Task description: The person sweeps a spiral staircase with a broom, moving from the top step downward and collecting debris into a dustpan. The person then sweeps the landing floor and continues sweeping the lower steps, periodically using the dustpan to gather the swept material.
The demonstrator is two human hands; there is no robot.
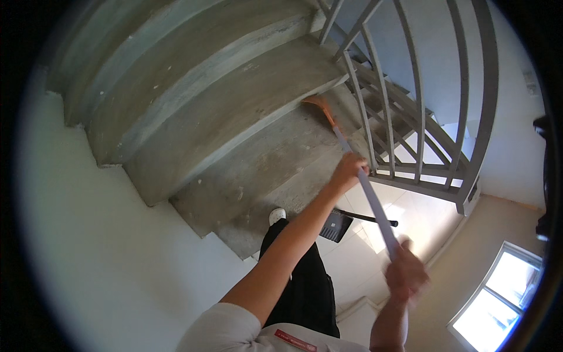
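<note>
My left hand (pixel 349 171) is closed around the middle of a pale grey broom handle (pixel 374 202). Farther up the same handle, towards my body, my right hand (pixel 407 270) grips it and looks blurred. The orange broom head (pixel 320 107) rests on a concrete stair tread (pixel 264 152), near the foot of the riser and close to the railing side. Below my forearm, on the floor, lies a black dustpan (pixel 338 226); my left arm hides part of it, and its dark handle points right.
Concrete stairs (pixel 246 83) curve up to the left along a white wall (pixel 88 246). A grey metal railing (pixel 418 101) borders the right side, with another flight visible through it. My white shoe (pixel 277 215) stands on a low step. Pale floor tiles (pixel 343 268) and a bright window (pixel 497 299) are at right.
</note>
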